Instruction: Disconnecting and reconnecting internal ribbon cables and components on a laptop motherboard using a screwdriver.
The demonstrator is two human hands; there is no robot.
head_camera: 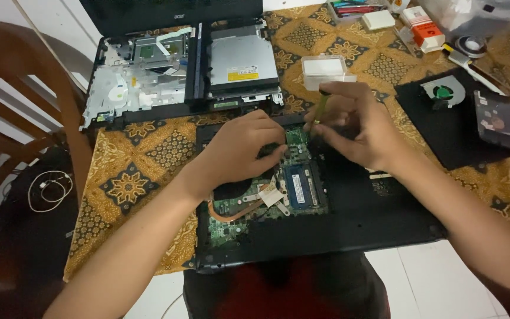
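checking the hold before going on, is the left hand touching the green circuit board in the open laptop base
Touching. The head view shows the left hand resting palm-down on the green circuit board, its fingertips pressed onto the board's upper part with no gap visible, beside the right hand holding a thin tool.

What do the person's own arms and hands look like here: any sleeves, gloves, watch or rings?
Both arms are bare from wrist to the picture's edge: no sleeves show. The left hand and right hand wear no gloves. No watch, bracelet or ring is visible on either, though some fingers are partly hidden. No markings or cables on them.
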